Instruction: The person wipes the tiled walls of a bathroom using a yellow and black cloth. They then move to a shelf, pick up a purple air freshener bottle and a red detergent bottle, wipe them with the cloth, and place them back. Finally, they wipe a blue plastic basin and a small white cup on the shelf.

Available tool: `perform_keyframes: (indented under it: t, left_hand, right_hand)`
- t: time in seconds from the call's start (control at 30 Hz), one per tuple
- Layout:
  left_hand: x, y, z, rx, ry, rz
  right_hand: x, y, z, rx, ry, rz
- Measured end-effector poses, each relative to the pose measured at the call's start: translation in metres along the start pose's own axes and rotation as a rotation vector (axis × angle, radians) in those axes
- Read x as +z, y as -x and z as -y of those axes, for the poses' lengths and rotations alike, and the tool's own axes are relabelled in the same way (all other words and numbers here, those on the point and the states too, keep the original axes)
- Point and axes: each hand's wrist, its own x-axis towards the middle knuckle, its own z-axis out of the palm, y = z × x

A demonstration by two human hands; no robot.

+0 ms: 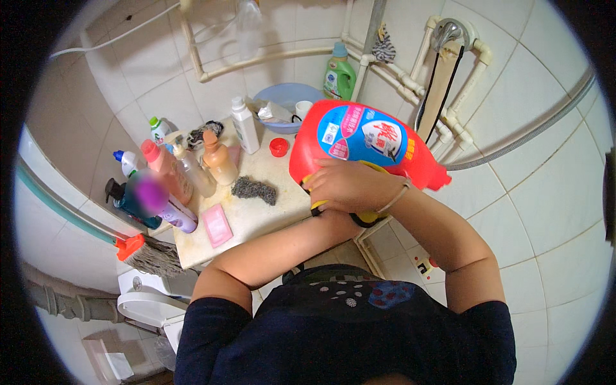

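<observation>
A large red plastic detergent bottle (409,130) lies tilted in the air above the counter's right end. Its blue and pink label bears writing, and its uncapped neck points down to the right. My right hand (353,185) grips its lower side, fingers toward the left. Between hand and bottle shows a yellow item with black edging (370,219), perhaps a cloth; its full shape is hidden. My left hand (341,222) reaches in under my right wrist, its fingers hidden. A red screw cap (279,147) and a grey scouring pad (254,190) lie left of the bottle.
Several pump and squeeze bottles (219,161) crowd the counter's left side, near a pink packet (217,225). Behind stand a white bottle (245,125), a blue basin (279,126) and a green detergent jug (339,74). A mop (154,255) and toilet (149,305) are at left.
</observation>
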Motion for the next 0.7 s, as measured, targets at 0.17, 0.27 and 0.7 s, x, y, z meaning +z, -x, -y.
perform_keyframes:
  t: [0.17, 0.27, 0.7]
  left_hand:
    - [-0.011, 0.000, 0.006, -0.156, -0.024, 0.068]
    - [-0.035, -0.011, -0.002, -0.277, -0.147, 0.072]
    - [-0.156, -0.051, 0.003, -0.379, 0.902, -0.373]
  right_hand:
    - [-0.035, 0.008, 0.018, 0.283, 0.303, 0.024]
    - [-0.056, 0.040, 0.011, 0.395, 0.275, -0.346]
    - [-0.036, 0.136, -0.016, 0.839, -0.919, -1.686]
